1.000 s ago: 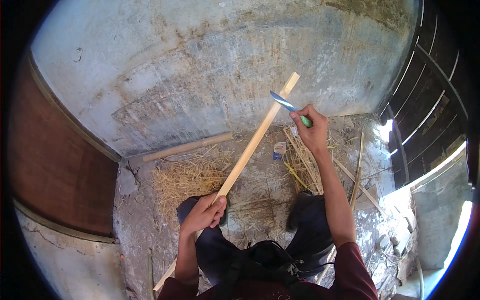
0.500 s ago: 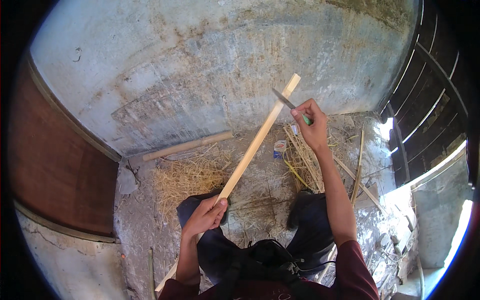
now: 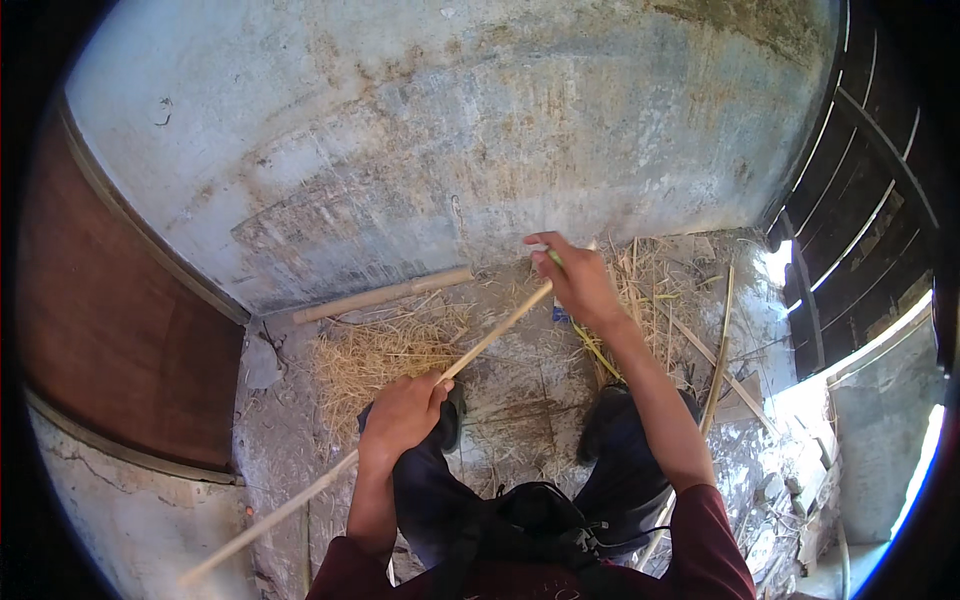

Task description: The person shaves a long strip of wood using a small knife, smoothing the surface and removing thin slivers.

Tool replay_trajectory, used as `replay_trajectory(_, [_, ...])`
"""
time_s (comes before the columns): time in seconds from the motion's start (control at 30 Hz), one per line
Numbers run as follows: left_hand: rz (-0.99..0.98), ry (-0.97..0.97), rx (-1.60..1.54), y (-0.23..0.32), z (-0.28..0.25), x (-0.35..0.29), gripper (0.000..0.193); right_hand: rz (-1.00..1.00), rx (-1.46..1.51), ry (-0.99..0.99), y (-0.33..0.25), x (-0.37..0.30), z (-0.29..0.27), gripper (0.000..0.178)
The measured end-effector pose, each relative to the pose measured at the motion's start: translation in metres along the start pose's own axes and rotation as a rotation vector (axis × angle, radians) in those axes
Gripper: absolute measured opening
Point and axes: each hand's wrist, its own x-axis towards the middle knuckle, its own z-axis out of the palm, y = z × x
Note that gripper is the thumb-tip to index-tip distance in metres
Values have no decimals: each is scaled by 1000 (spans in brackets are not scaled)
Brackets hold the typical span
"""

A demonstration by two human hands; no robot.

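A long, pale bamboo strip (image 3: 500,328) runs slantwise from the lower left up to the right, its narrow side facing up. My left hand (image 3: 402,418) is closed around it near the middle, above my left knee. Beyond that grip the strip's tail goes down to the lower left. My right hand (image 3: 582,285) is at the upper end of the strip, covering part of it. In its fingers is a knife, of which a bit of green handle (image 3: 555,258) shows. The blade cannot be made out.
Straw shavings (image 3: 380,350) lie in a heap at left on the floor, near a bamboo pole (image 3: 385,295) along the wall (image 3: 420,180). More shavings and several strips lie at right, by a dark slatted panel (image 3: 870,200). A brown door panel (image 3: 130,340) stands at left.
The bamboo strip has been turned edge-up and tilted lower, its tail now sticking out at lower left. My right hand with the knife has come down and left; the blade has gone out of sight.
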Motion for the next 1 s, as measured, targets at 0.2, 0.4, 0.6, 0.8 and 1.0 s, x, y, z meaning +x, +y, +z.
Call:
replay_trajectory(0.2, [44,-56,176,25,-24,8,40,-100,-122,-135,25,-12,29,38])
replay_trajectory(0.4, [40,-12,240,20,-46,12,42,143,234,-471,2,-14,34,40])
replay_trajectory(0.6, [239,534,179,60,-71,18,30,64,230,-206,17,-14,56,33])
replay_trajectory(0.8, [320,481,-407,53,-69,-40,18,162,280,-24,4,-8,45,29])
replay_trajectory(1.0, [12,221,-659,-7,1,4,27,167,350,96,-14,-14,63,27])
